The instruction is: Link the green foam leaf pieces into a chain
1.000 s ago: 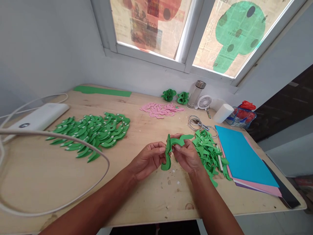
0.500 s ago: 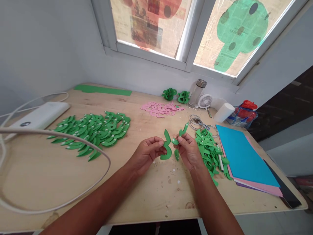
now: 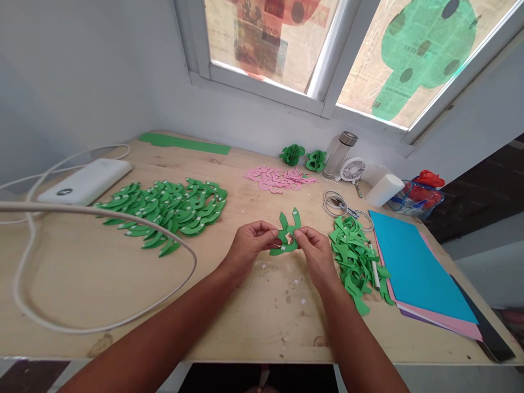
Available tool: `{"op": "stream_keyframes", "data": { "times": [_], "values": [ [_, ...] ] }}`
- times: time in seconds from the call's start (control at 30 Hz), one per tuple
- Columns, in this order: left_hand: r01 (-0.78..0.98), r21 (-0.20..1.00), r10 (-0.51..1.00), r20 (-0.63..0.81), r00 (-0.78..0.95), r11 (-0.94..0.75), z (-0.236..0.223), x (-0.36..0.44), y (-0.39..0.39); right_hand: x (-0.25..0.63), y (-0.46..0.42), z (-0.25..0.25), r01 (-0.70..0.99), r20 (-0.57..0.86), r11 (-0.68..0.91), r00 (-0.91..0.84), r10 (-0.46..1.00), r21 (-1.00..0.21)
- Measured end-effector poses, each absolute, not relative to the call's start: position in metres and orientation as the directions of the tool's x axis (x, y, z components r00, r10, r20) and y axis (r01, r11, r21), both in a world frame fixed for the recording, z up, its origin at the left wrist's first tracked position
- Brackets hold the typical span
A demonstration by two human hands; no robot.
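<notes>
Between both hands, above the wooden table (image 3: 245, 327), are curvy green paper cutouts (image 3: 290, 246) that meet or overlap, with small white squares on them. My left hand (image 3: 249, 245) pinches their left side between thumb and fingers. On the right side, my right hand (image 3: 316, 248) grips with thumb over the front; its other fingers are partly hidden behind. A pile of green paper scraps (image 3: 356, 262) lies just right of my right hand. To the left of my left hand spreads a heap of similar green cutouts (image 3: 164, 210) bearing white squares.
Pink cutouts (image 3: 280, 179) and two green paper balls (image 3: 292, 155) lie toward the back, near a bottle (image 3: 336, 155) and small fan (image 3: 352, 170). Tape rolls (image 3: 334, 203), a white marker (image 3: 374, 267) and blue sheets (image 3: 417, 267) are at right. A white cable (image 3: 192, 267) loops at left.
My hands have come together, so the green cutouts held apart before now meet or overlap. The view has shifted slightly, moving the table's contents a little to the right.
</notes>
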State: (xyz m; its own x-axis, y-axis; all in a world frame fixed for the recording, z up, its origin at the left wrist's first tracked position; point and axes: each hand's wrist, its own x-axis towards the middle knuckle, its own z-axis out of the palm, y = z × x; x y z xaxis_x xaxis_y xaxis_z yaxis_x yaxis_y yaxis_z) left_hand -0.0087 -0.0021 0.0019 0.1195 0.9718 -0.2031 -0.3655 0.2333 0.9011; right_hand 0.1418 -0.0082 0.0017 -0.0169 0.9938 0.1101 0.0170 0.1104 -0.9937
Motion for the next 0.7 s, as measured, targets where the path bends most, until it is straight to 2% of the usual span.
{"op": "stream_keyframes", "data": {
  "times": [0.2,0.5,0.7],
  "values": [
    [-0.373,0.898,0.972,-0.203,0.118,0.232,0.0030,-0.0079,-0.0035,0.1378,-0.0106,-0.0020,0.145,0.115,0.119,-0.032,0.993,-0.982],
    [-0.433,0.849,0.950,-0.238,0.200,0.303,-0.0004,-0.0087,-0.0021,0.1357,-0.0101,-0.0043,0.151,0.093,0.086,0.036,0.995,-0.985],
    [-0.446,0.842,0.951,-0.240,0.197,0.305,0.0000,-0.0078,-0.0032,0.1374,-0.0115,-0.0021,0.217,0.135,0.118,0.063,0.989,-0.969]
  ]
}}
